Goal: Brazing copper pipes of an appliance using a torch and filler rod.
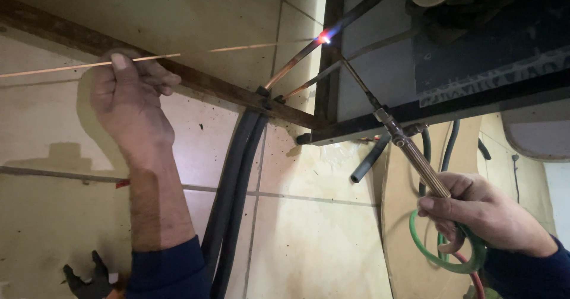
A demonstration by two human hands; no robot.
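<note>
2 hands work at 1 joint. The right hand (pixel 475 207) is closed around the torch (pixel 415 156) handle, low at the right, with green and red hoses (pixel 442 257) looping below the grip. The torch's thin neck runs up and left to its tip, where a blue-orange flame (pixel 325 36) plays on a copper pipe (pixel 294 64). The left hand (pixel 127 100) pinches a thin filler rod (pixel 89 65) between thumb and fingers; the rod lies nearly level, its far end pointing right toward the flame but stopping short of it.

2 copper pipes rise from black insulated lines (pixel 234 186) that run up the tiled wall (pixel 71 216), crossing a rusty bar (pixel 196 79) and meeting a dark metal frame (pixel 380 124).

Step in hand, as judged: heating the joint for brazing, filler not yet applied. The next move calls for:
1. Keeping the flame on the joint until the copper glows evenly.
2. Advancing the rod tip into the heated seam, not into the flame itself.
3. Holding the flame clear of the insulation just below.
</note>
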